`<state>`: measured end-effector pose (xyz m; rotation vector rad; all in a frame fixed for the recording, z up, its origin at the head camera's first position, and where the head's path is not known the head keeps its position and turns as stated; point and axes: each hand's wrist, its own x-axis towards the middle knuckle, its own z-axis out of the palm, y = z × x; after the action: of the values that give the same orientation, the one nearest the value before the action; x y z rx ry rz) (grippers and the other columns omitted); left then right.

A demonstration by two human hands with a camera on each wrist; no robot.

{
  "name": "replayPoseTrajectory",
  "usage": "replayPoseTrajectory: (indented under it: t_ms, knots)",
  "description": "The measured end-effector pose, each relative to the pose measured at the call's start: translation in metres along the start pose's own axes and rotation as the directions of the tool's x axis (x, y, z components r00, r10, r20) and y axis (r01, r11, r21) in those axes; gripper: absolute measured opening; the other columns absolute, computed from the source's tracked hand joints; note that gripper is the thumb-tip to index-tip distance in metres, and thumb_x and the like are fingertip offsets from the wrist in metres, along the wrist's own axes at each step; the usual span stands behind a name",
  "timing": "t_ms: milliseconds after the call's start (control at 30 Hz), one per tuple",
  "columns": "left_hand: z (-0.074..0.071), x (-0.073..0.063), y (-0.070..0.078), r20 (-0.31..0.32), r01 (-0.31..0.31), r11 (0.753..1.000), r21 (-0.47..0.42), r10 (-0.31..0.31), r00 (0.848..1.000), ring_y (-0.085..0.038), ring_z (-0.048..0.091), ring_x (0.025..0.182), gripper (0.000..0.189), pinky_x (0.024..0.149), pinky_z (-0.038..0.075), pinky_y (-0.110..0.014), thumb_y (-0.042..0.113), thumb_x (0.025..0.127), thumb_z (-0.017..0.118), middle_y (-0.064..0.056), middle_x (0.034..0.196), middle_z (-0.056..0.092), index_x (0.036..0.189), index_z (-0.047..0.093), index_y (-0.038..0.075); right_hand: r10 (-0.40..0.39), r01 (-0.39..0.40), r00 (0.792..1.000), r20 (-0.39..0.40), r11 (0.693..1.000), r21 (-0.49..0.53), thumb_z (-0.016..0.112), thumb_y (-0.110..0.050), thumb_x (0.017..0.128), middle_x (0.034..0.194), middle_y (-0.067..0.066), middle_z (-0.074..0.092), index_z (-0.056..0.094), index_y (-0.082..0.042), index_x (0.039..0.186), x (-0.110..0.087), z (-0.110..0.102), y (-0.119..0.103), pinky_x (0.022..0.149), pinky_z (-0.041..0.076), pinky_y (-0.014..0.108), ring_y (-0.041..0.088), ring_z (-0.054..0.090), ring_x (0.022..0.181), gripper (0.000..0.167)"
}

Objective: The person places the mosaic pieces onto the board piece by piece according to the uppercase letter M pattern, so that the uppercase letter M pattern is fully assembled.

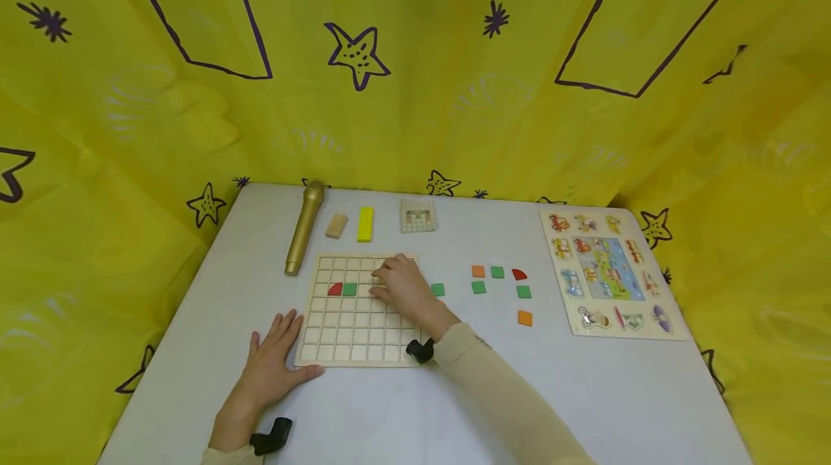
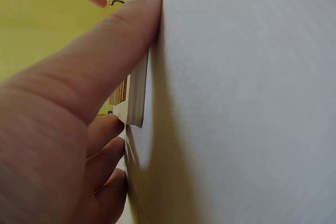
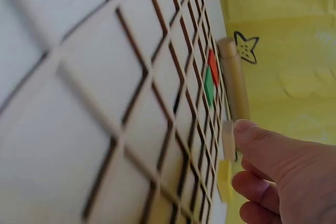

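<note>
A wooden grid board (image 1: 353, 355) lies on the white table. A red quarter-circle piece (image 1: 335, 289) and a green square piece (image 1: 349, 290) sit side by side in its cells. My right hand (image 1: 409, 295) is over the board's right part, thumb and forefinger apart, with nothing visible between them. In the right wrist view the thumb (image 3: 262, 142) shows above curled fingers. My left hand (image 1: 269, 364) rests at the board's lower left corner, fingers spread on the table. In the left wrist view its thumb (image 2: 121, 38) lies along the board's edge (image 2: 137, 95).
Right of the board lie several loose pieces, among them a green square (image 1: 497, 272), an orange square (image 1: 525, 319) and a red quarter-circle (image 1: 519, 275). Behind stand a gold microphone (image 1: 303, 231), wooden block (image 1: 336, 226), yellow block (image 1: 366, 225) and pattern card (image 1: 418, 217). A picture puzzle (image 1: 610, 270) lies far right.
</note>
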<state>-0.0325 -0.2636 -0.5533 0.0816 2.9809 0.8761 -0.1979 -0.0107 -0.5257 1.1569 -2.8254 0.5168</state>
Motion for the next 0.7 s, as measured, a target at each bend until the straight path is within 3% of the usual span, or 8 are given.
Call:
replayPoseTrajectory:
  t_ms: [233,467,700]
  knots:
    - [0.001,0.001,0.0,0.007,-0.002,1.0,-0.003,0.002,1.0,-0.043,0.014,0.143,0.108,0.107,0.0,-0.068,0.057,0.072,0.079,-0.022,0.156,0.025,0.149,0.034,-0.003,0.075,-0.075,0.997,-0.029,0.997,-0.008,0.073,-0.032,0.089,0.108,0.005,0.066,0.072,-0.009,0.114,-0.027,-0.028,0.039,0.081,0.045,0.037,0.023,0.054,0.097,0.033]
    - [0.003,0.001,-0.001,0.009,-0.001,1.0,-0.016,0.001,1.0,-0.044,0.014,0.143,0.109,0.108,-0.002,-0.067,0.059,0.072,0.078,-0.022,0.156,0.025,0.149,0.034,-0.003,0.192,-0.193,0.981,-0.016,0.981,-0.013,0.073,-0.031,0.09,0.111,0.008,0.065,0.071,-0.007,0.116,-0.05,-0.048,0.074,0.086,0.044,0.042,0.027,0.053,0.102,0.036]
    - [0.0,0.0,0.002,0.011,0.0,1.0,-0.013,0.001,1.0,-0.044,0.014,0.143,0.107,0.107,0.0,-0.068,0.056,0.072,0.079,-0.023,0.155,0.026,0.148,0.034,-0.005,0.253,-0.255,0.965,-0.064,0.967,-0.021,0.075,-0.029,0.088,0.108,0.009,0.066,0.073,-0.006,0.113,-0.072,-0.06,0.107,0.084,0.044,0.044,0.029,0.053,0.1,0.034]
